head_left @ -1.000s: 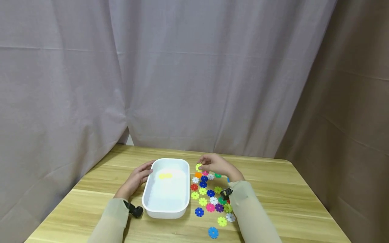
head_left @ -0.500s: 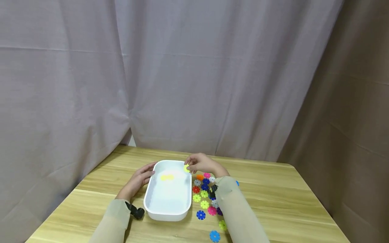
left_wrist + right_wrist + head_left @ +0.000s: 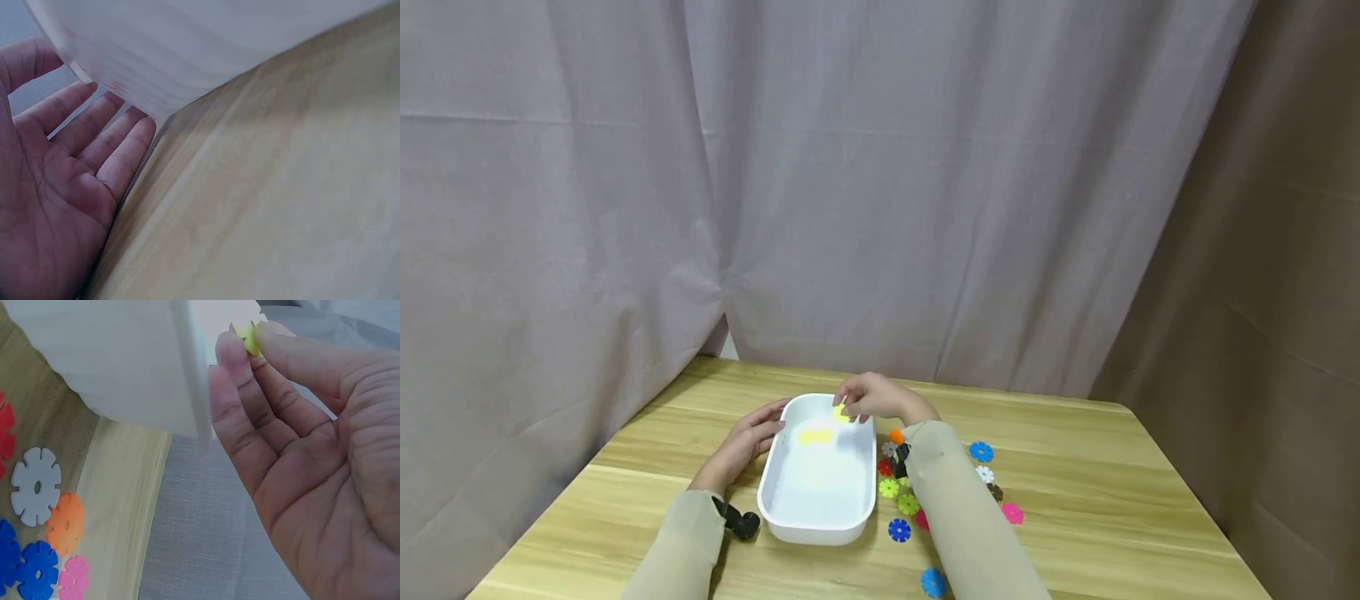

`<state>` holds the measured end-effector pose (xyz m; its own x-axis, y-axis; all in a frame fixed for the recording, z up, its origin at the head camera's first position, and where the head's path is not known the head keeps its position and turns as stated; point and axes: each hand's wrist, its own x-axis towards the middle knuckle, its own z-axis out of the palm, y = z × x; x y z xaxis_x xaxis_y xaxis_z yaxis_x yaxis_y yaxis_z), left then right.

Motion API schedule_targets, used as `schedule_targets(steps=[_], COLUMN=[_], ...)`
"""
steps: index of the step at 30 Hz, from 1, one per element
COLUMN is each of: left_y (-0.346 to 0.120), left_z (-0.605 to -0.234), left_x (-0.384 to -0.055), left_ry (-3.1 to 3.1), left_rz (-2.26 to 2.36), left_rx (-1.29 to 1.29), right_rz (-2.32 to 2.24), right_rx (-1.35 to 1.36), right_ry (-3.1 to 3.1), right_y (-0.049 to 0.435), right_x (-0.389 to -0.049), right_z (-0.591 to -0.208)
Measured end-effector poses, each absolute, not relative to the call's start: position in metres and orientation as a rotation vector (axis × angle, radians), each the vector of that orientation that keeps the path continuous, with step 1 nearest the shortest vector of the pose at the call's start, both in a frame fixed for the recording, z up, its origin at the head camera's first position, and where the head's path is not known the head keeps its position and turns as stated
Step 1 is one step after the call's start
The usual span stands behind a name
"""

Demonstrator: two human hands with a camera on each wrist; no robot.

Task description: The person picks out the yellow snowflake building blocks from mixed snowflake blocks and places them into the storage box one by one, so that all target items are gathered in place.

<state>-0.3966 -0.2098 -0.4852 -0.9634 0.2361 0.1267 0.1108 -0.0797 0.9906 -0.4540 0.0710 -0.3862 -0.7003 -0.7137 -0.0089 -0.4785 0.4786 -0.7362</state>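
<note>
A white plastic box (image 3: 816,534) stands on the table, with several yellow snowflake discs (image 3: 816,437) lying inside. My left hand (image 3: 741,443) holds the box at its left side; in the left wrist view the fingers (image 3: 125,150) lie against the outer wall and the thumb reaches the rim. Over the box's far right corner, my right hand (image 3: 878,398) pinches another yellow snowflake disc (image 3: 841,413) between thumb and fingers. That disc (image 3: 251,339) is partly hidden by the fingertips in the right wrist view.
Right of the box lie loose snowflake discs, among them dark blue (image 3: 899,530), light blue (image 3: 981,452), pink (image 3: 1012,513) and orange (image 3: 65,524) ones. My right sleeve (image 3: 977,521) covers part of them. A grey curtain (image 3: 850,208) hangs behind the wooden table (image 3: 1075,483).
My right hand has carried the yellow disc leftward from the loose discs to above the box's far right corner. The left hand stays on the box.
</note>
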Motion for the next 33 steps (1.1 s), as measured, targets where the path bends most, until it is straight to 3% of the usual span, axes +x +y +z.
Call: schedule_targets(steps=[33], left_y=[-0.204], left_z=[-0.485], left_x=[-0.400], left_ry=[2.077], left_rz=[2.216], left_rx=[0.380], right_rz=[-0.538], right_rx=[-0.974], right_ry=[2.641], right_y=[0.054], right_x=[-0.449], right_z=[-0.395])
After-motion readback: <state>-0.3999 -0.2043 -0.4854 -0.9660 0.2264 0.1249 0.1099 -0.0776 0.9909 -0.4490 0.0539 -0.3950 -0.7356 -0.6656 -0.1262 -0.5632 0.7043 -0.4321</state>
